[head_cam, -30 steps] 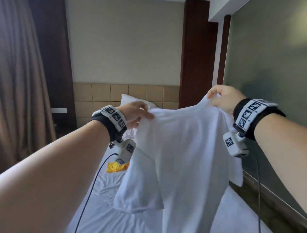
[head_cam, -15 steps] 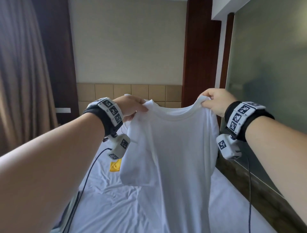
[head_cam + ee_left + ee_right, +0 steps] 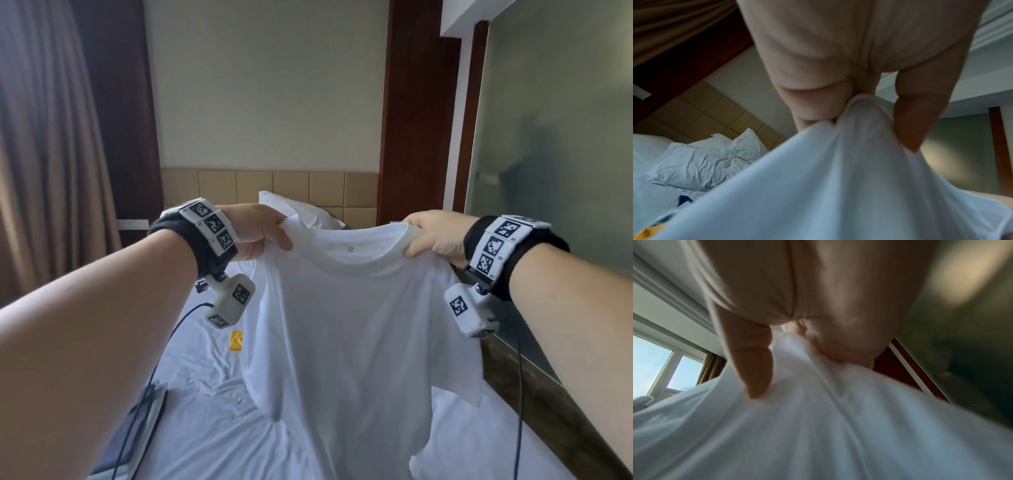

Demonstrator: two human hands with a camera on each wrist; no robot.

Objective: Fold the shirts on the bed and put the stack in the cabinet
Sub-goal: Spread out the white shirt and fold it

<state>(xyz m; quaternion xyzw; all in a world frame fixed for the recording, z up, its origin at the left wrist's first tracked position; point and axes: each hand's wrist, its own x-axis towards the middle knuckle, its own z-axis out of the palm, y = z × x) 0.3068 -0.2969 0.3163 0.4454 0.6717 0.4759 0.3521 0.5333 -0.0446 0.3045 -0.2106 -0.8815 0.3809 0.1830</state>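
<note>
No word, brand or number can be read anywhere. The white cotton T-shirt (image 3: 346, 329) carries a small grey printed mark (image 3: 350, 249) inside its neckline, too blurred to make out. The black-and-white square coded markers (image 3: 211, 224) on the black wristbands (image 3: 534, 263) are patterns, with tiny digits beside them too small to read.
</note>
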